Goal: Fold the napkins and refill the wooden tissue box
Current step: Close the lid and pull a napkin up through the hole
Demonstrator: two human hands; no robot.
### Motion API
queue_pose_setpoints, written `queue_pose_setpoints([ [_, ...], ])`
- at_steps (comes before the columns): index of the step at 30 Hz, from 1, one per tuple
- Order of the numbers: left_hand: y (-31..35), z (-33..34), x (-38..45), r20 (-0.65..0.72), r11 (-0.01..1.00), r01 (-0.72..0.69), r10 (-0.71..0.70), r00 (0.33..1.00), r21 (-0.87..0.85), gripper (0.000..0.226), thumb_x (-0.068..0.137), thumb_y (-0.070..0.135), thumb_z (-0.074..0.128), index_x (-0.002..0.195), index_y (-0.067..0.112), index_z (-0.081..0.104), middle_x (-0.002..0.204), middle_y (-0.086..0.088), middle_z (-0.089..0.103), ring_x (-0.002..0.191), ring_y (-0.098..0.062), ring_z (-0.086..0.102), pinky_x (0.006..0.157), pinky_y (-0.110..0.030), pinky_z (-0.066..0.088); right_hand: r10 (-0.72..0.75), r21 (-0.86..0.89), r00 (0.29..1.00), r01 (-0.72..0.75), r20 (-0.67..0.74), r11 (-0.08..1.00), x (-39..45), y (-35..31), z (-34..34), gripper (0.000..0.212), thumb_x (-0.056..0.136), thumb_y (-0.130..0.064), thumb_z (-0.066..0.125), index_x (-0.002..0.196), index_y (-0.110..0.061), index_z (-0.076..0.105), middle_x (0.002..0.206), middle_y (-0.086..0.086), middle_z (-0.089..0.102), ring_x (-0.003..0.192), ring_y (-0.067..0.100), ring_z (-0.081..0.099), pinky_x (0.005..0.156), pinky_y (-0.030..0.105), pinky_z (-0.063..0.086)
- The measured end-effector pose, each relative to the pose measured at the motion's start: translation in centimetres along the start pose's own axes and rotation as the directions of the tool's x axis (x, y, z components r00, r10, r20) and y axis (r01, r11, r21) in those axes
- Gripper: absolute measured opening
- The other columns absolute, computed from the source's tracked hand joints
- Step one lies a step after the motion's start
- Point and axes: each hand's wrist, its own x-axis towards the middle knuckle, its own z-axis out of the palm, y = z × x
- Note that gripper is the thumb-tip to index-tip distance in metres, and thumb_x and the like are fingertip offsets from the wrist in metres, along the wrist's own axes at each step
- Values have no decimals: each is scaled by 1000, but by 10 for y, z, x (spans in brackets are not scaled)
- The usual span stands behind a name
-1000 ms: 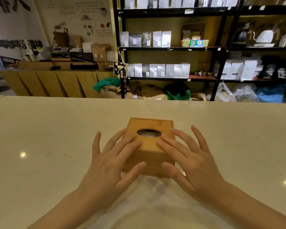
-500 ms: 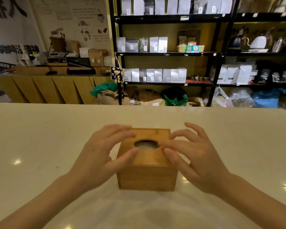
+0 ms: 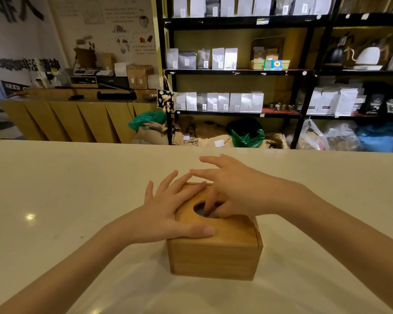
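A square wooden tissue box (image 3: 216, 257) with an oval hole in its lid stands on the pale counter (image 3: 55, 200) in front of me. My left hand (image 3: 168, 214) lies flat on the left part of the lid, fingers straight and spread, thumb along the near edge. My right hand (image 3: 236, 191) hovers over the lid's far right side. Its thumb and one finger dip into the oval hole, while the other fingers stick out straight to the left. Whether they pinch a napkin inside is hidden. No loose napkins are in view.
The counter's far edge (image 3: 213, 147) runs across the middle of the view. Behind it stand black shelves (image 3: 236, 71) with white and grey pouches, kettles and bags, plus a wooden service counter (image 3: 77, 118) at the left.
The box has come nearer to me. My left hand has flattened onto the lid. My right hand has swung over the box and put its thumb and a finger into the hole.
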Motion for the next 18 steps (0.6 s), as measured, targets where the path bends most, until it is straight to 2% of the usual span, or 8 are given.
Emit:
queue_pose_setpoints([
  [3, 3, 1, -5, 1, 1000, -17, 17, 1000, -20, 73, 33, 98, 22, 99, 80, -5, 130, 39, -17, 125, 12, -26, 110, -48, -19, -54, -93, 997, 59, 63, 994, 5, -3, 0, 23, 87, -41, 55, 104, -36, 69, 158, -7, 10, 143, 20, -9, 115, 42, -5],
  [6, 5, 3, -12, 3, 998, -48, 48, 999, -39, 73, 38, 95, 31, 100, 81, -5, 121, 48, -23, 120, 16, -31, 112, -48, -19, -87, -75, 992, 94, 94, 993, 5, -6, 0, 23, 86, -42, 54, 101, -36, 71, 158, -7, 7, 142, 20, -12, 115, 40, -7],
  [8, 6, 4, -18, 7, 995, -77, 77, 997, -70, 75, 39, 95, 31, 103, 81, -5, 114, 56, -26, 116, 21, -33, 111, -46, -19, -106, -56, 990, 112, 92, 992, 2, -8, 2, 22, 86, -41, 55, 98, -34, 71, 158, -9, 4, 142, 18, -15, 113, 38, -10],
  [13, 9, 8, -27, 4, 980, -118, 120, 993, -161, 72, 42, 92, 36, 102, 85, -3, 114, 62, -16, 115, 28, -27, 112, -41, -17, -184, -87, 982, 188, 48, 978, -4, -16, 10, 17, 85, -36, 58, 82, -30, 73, 158, -8, 5, 142, 17, -18, 108, 32, -18],
  [18, 11, 11, -29, -44, 965, -105, 97, 994, -240, 68, 50, 77, 47, 105, 80, 7, 120, 57, -10, 125, 23, -14, 117, -48, -4, -185, 0, 983, 185, 15, 983, -4, -15, 12, 12, 82, -29, 63, 79, -29, 74, 158, -12, 8, 142, 14, -16, 114, 35, -11],
])
